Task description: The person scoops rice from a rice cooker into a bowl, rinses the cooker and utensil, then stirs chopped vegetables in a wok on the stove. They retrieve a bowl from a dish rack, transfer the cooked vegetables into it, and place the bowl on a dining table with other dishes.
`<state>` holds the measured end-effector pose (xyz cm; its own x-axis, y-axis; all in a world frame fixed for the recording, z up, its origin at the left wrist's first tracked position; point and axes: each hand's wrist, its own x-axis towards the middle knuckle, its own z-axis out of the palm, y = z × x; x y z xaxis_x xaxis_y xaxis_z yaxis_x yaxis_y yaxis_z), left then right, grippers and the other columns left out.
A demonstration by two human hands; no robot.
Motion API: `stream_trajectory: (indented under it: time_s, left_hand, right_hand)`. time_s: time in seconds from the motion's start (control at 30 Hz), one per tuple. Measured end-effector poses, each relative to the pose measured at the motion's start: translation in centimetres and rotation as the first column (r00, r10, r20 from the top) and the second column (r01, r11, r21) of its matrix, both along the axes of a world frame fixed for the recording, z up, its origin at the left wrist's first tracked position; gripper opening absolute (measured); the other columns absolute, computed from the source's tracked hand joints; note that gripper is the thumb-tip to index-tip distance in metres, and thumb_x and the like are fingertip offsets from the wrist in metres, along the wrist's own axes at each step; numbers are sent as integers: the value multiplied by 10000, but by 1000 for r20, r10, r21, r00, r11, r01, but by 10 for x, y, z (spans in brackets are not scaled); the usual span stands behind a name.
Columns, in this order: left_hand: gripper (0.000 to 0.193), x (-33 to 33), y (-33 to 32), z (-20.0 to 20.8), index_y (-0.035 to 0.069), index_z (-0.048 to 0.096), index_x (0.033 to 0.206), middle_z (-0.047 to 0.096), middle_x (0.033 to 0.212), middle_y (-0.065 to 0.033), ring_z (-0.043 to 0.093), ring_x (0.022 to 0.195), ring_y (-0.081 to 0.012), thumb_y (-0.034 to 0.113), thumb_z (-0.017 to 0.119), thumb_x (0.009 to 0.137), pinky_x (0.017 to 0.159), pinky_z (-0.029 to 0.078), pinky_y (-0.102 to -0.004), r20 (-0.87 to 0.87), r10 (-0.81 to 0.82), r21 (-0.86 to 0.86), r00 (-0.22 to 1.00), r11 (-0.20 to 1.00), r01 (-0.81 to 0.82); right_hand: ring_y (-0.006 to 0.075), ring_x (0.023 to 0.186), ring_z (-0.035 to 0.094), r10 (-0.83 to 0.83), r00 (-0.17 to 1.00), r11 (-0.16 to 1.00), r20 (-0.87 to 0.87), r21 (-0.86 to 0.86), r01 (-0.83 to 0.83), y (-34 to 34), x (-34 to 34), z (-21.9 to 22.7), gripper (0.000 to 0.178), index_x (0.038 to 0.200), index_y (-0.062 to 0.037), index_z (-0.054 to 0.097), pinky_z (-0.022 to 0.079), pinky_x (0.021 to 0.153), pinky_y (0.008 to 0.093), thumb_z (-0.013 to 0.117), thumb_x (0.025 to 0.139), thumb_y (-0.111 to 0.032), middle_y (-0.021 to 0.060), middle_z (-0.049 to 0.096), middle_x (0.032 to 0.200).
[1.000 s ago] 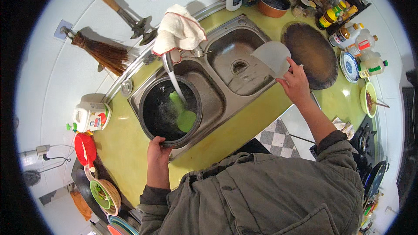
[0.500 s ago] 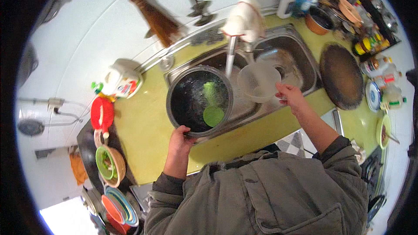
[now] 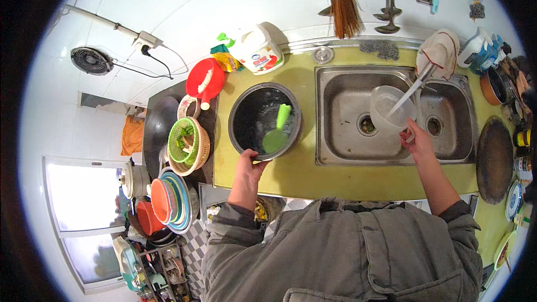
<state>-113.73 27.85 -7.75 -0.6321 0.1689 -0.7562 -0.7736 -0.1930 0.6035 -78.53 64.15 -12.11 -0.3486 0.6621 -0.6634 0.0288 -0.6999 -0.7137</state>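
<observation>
Black round basin (image 3: 239, 114) was near the countertop's (image 3: 335, 182) left edge, left hand (image 3: 246, 172) gripping its rim; right hand (image 3: 419, 144) gripped a translucent bowl (image 3: 381, 107).

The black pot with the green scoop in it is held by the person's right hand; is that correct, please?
Not quite: the head view shows the left hand, not the right hand, holding the black pot with the green scoop in it.

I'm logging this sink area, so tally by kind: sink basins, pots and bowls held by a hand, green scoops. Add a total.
Sink basins: 2
Held dark pot: 1
Held translucent bowl: 1
Green scoop: 1
Total: 5
</observation>
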Motion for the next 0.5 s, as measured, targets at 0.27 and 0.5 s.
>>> stream_trajectory:
  time_s: [0.27,0.5]
  left_hand:
    - [213,-125,-22,-36,-15,394,916,396,990,-160,481,968,-424,20,504,736,839,450,-705,-97,138,32,986,990,-136]
    - [264,-160,5,-25,-49,448,1061,395,1022,-121,516,925,-362,88,528,850,819,559,-518,-110,222,14,969,975,-222]
  right_hand:
    - [151,840,585,-50,997,999,-57,-8,50,-17,-10,-2,320,1042,-105,587,509,687,304,678,857,-349,-9,547,874]
    - [144,856,548,-99,995,994,-23,54,100,-29,-17,-5,341,1011,-91,603,508,720,316,660,870,-396,9,556,886]
